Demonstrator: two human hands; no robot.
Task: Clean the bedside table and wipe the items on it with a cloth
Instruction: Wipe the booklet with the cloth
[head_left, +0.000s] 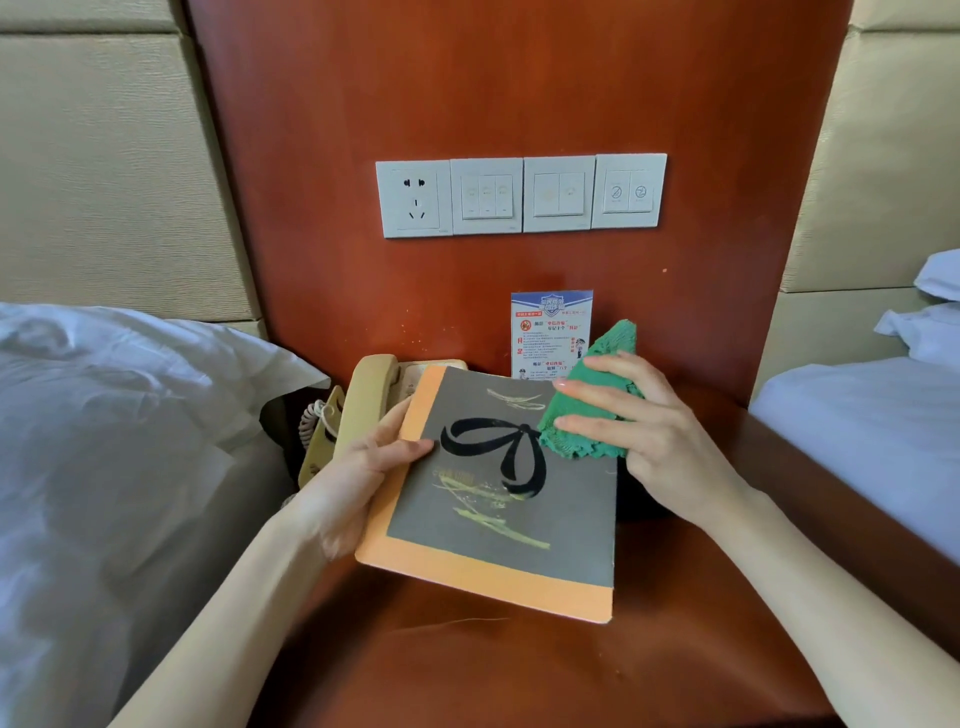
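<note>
left grip (363, 467) holding book (498, 499), cloth (587, 410) on it

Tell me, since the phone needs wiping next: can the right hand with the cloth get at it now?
Probably not directly: the book, held up by the left hand, covers most of the phone from the right hand and cloth.
</note>
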